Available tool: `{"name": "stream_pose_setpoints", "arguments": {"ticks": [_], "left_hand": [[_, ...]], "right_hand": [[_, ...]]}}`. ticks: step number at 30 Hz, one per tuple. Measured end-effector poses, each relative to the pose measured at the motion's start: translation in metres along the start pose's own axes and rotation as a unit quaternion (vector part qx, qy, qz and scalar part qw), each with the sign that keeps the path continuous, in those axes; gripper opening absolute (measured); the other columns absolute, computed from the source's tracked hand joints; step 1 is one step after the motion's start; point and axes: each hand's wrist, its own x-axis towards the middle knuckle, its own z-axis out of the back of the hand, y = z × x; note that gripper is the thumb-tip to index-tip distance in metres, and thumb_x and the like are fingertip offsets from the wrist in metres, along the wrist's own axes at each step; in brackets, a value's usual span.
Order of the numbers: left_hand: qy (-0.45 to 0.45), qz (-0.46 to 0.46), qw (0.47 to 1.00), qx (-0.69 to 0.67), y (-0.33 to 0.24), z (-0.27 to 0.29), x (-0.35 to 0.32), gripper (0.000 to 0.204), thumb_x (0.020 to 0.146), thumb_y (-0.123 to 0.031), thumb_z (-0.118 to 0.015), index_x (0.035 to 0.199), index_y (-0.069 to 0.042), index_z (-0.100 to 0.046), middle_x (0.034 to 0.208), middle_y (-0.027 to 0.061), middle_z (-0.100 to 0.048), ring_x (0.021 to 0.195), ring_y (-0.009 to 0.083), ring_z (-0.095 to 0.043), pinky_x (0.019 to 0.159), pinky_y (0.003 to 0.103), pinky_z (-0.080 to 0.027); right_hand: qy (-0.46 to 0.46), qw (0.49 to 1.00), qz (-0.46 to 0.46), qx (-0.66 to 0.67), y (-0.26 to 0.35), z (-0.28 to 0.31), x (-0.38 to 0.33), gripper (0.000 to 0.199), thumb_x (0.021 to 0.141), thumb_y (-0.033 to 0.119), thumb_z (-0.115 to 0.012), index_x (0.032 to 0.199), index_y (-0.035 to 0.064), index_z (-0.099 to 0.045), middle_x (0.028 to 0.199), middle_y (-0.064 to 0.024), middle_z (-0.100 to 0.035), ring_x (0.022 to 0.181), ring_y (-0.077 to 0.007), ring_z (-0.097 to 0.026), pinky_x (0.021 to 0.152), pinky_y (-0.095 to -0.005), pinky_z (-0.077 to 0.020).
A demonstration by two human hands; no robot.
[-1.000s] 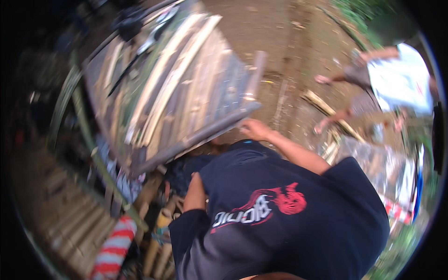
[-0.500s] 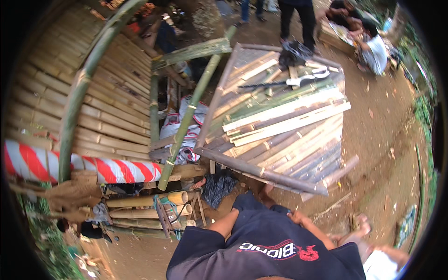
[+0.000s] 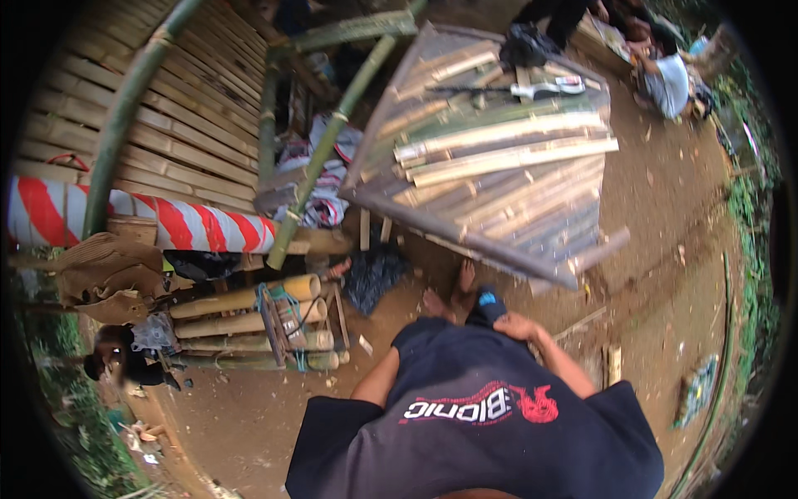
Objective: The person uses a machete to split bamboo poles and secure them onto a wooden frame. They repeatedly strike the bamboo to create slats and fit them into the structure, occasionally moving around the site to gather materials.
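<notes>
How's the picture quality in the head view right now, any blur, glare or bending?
Head view: sharp in the middle, soft daylight, no strong glare; the bamboo panel and the green pole bend toward the rim, fisheye distortion; black corners frame the circle; the striped pole reads clear.

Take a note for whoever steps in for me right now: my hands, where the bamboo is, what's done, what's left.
Left hand: hidden behind the dark shirt; only the forearm shows.
Right hand: rests on the thigh with nothing visible in it; its fingers are hidden.
Things: pale split bamboo slats lie stacked on the slatted bamboo platform, just ahead of the bare feet. A tied bundle of round bamboo poles lies on the ground to the left.
Done: slats piled on the platform.
Left: no slat or pole is in hand yet.
</notes>
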Motion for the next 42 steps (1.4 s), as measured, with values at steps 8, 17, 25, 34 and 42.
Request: {"name": "stream_pose_setpoints", "arguments": {"ticks": [8, 17, 25, 34, 42], "left_hand": [[-0.027, 0.015, 0.997, 0.07, 0.019, 0.053, -0.051, 0.027, 0.097, -0.032, -0.054, 0.103, -0.007, -0.059, 0.081, 0.0002, -0.056, 0.071, 0.0102, -0.053, 0.063, 0.024, -0.044], [-0.041, 0.022, 0.989, 0.14, 0.01, 0.077, -0.093, 0.027, 0.097, -0.033, -0.054, 0.103, -0.007, -0.059, 0.079, -0.0005, -0.055, 0.068, 0.0095, -0.052, 0.061, 0.024, -0.044], [-0.038, 0.04, 0.991, 0.119, 0.008, 0.064, -0.128, 0.027, 0.097, -0.033, -0.054, 0.103, -0.008, -0.059, 0.077, -0.0011, -0.054, 0.066, 0.0088, -0.052, 0.059, 0.023, -0.043], [0.198, -0.317, 0.925, -0.065, -0.271, -0.099, -0.332, 0.027, 0.1, -0.032, -0.047, 0.088, -0.008, -0.049, 0.068, -0.0006, -0.044, 0.059, 0.0117, -0.037, 0.054, 0.026, -0.033], [0.497, -0.566, 0.653, -0.077, -0.317, -0.24, -0.386, 0.027, 0.094, -0.021, -0.054, 0.08, 0.002, -0.058, 0.067, 0.0112, -0.058, 0.053, 0.0216, -0.049, 0.043, 0.033, -0.036]], "right_hand": [[-0.045, 0.981, -0.03, -0.189, 0.054, 0.003, -0.001, 0.041, 0.081, 0.036, -0.054, 0.088, -0.0022, -0.067, 0.089, -0.0244, -0.066, 0.086, -0.0357, -0.065, 0.078, -0.0431, -0.0482], [-0.06, 0.99, 0.028, -0.125, 0.026, 0.015, 0.029, 0.036, 0.08, 0.033, -0.056, 0.079, -0.0018, -0.064, 0.074, -0.0234, -0.063, 0.072, -0.032, -0.062, 0.067, -0.0436, -0.0456], [-0.06, 0.987, 0.025, -0.144, 0.03, 0.044, 0.026, 0.034, 0.08, 0.032, -0.054, 0.08, -0.0013, -0.063, 0.078, -0.0236, -0.064, 0.075, -0.0333, -0.063, 0.07, -0.0438, -0.0463], [-0.163, 0.955, 0.169, -0.18, 0.055, 0.078, 0.031, 0.026, 0.083, 0.027, -0.055, 0.081, 0.0017, -0.062, 0.079, -0.0234, -0.064, 0.076, -0.0382, -0.062, 0.07, -0.045, -0.0475], [-0.273, 0.935, 0.193, -0.119, 0.116, 0.165, 0.101, 0.031, 0.086, 0.028, -0.054, 0.083, -0.0026, -0.06, 0.075, -0.0223, -0.063, 0.072, -0.0334, -0.063, 0.068, -0.0413, -0.0482]]}}
